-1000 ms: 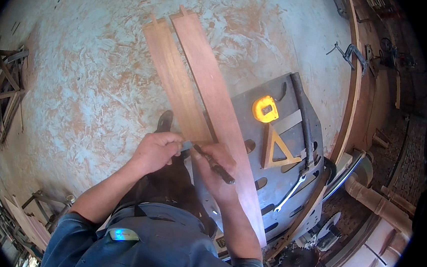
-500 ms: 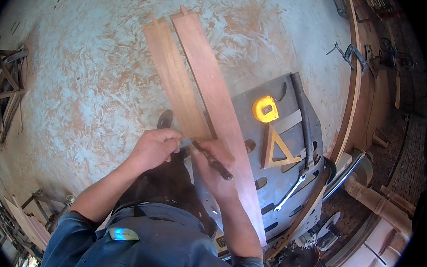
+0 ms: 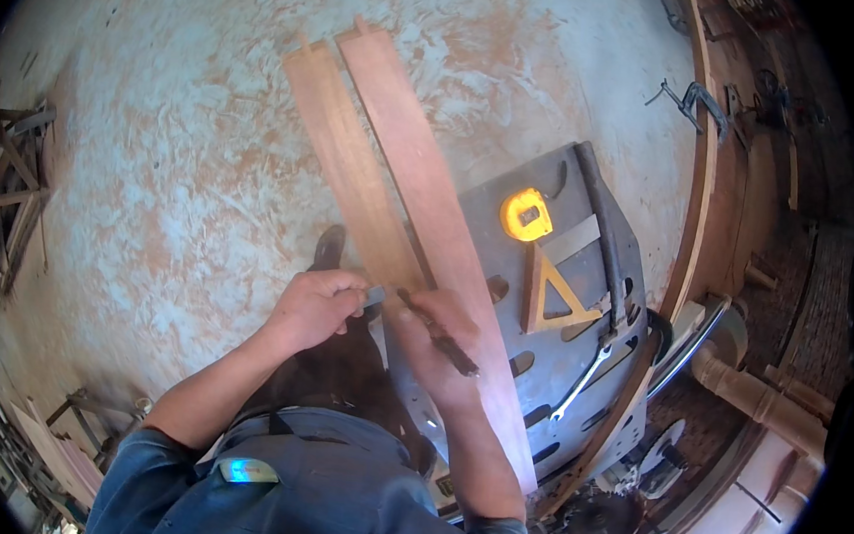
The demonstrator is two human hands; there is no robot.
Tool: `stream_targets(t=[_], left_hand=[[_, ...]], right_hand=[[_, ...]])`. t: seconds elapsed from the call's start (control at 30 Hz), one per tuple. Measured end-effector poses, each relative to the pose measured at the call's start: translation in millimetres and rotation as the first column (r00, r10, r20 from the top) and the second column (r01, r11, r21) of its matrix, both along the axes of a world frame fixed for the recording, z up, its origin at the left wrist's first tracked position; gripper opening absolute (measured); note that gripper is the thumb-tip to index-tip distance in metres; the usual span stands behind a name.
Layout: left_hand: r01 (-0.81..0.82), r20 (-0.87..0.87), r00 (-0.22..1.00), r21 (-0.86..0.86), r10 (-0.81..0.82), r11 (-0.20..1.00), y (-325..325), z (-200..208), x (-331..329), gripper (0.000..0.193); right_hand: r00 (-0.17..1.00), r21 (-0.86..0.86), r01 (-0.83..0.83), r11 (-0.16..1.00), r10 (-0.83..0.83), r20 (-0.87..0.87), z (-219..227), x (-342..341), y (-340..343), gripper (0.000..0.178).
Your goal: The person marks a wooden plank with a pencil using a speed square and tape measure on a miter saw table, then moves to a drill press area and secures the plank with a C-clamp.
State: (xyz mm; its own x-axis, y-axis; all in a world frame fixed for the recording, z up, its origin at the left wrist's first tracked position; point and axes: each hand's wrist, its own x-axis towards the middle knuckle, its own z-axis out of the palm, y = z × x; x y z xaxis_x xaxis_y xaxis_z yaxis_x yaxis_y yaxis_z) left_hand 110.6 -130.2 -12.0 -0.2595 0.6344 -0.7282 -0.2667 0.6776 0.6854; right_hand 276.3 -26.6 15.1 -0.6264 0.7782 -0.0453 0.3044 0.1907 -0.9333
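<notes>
Board of long tan wood (image 3: 353, 161) runs forward-left from our nearer right hand (image 3: 415, 348), closed around a slim dark tool (image 3: 455, 355), our left hand (image 3: 311, 308) pinching a flat grey piece (image 3: 375, 296).

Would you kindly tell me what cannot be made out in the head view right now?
Dark tool, head view: the right hand covers part of it, so its kind is unclear.
Small grey piece, head view: too small to identify, partly covered by the left hand.
Browner plank, head view: its near end is partly hidden behind the right hand.
</notes>
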Motion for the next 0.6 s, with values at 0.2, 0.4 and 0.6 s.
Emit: stream_targets(t=[0.2,0.4,0.6], left_hand=[[0.063,-0.032,0.997,-0.056,-0.064,0.996,4.1,8.1,-1.4,0.013],[0.075,-0.05,0.996,-0.065,-0.078,0.995,8.6,5.7,0.9,0.014],[0.071,-0.022,0.997,-0.057,-0.073,0.996,9.6,4.8,0.1,0.012]], right_hand=[[0.999,-0.002,0.035,0.999,-0.035,-0.007,2.9,12.1,5.6,0.018],[0.998,-0.006,0.055,0.998,-0.055,-0.017,-1.5,18.9,-2.5,0.018],[0.998,-0.02,0.068,0.997,-0.068,0.004,0.0,22.7,-5.4,0.017]])
